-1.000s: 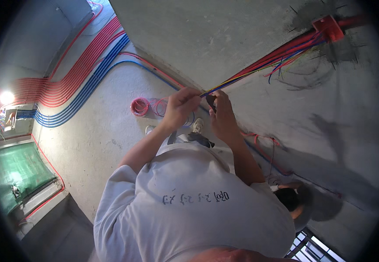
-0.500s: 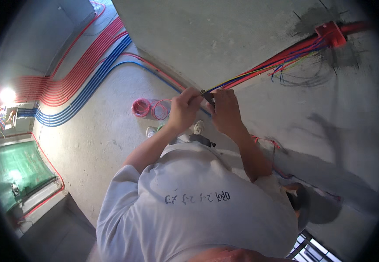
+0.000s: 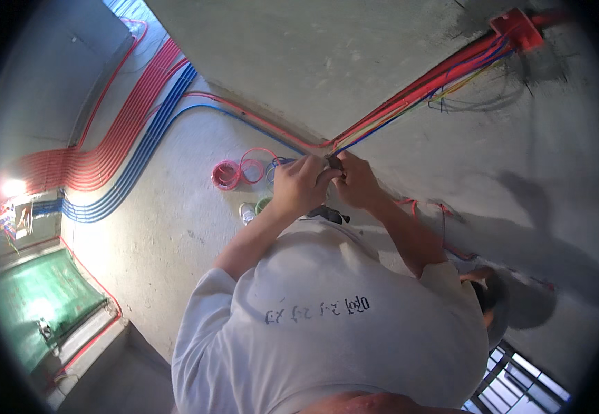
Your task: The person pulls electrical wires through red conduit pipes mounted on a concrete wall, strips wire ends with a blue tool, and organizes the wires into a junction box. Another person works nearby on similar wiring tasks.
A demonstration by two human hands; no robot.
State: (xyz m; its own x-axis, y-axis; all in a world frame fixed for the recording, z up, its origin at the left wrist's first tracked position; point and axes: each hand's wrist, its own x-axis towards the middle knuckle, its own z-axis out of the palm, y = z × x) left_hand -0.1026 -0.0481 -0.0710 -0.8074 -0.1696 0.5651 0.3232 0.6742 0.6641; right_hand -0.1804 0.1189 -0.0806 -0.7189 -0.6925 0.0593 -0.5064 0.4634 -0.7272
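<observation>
My left hand [image 3: 301, 181] is closed around the end of a bundle of yellow, green and blue wires [image 3: 365, 134], with its fingertips pinched. My right hand [image 3: 358, 181], right beside it, is closed on a small dark tool [image 3: 335, 163] against the wires; its exact shape is hidden by my fingers. The wires run up to the right along red conduit [image 3: 417, 90] to a red junction box [image 3: 517, 31] in a grey concrete surface. A pink-red coil of wire [image 3: 225, 175], with loose loops beside it, lies on the floor left of my hands.
Rows of red conduit [image 3: 127, 121] and blue conduit [image 3: 140, 176] curve across the left toward a lit box with loose wires [image 3: 16, 221]. A green sheet [image 3: 51, 303] is at lower left. Another person [image 3: 493, 310] crouches at the right, above a barred window [image 3: 517, 379].
My hands have come down a little along the wires and closer together, with the right one turned inward. The view has shifted slightly, and more floor wires show beside my left hand.
</observation>
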